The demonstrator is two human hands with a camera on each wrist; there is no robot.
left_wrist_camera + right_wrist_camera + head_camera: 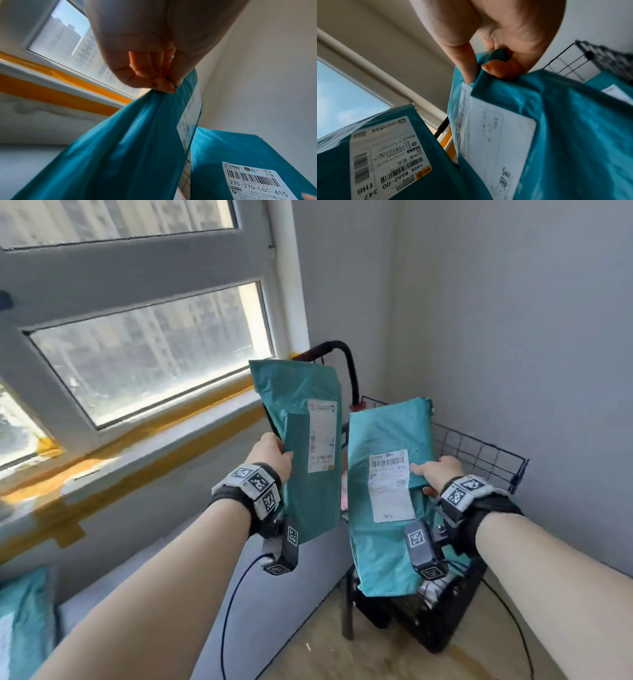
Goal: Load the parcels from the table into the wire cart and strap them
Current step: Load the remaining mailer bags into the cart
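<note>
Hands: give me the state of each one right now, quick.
Left hand: closed, pinching the edge of the left teal parcel.
Right hand: closed, gripping the side of the right teal parcel, thumb on top.

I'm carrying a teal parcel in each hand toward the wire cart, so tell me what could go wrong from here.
The left hand only pinches its parcel by an edge, so it might slip. The right hand's parcel hangs over the wire cart rim and could snag on the wire.

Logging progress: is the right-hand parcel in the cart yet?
Not yet: the right hand holds the parcel above the wire cart.
</note>
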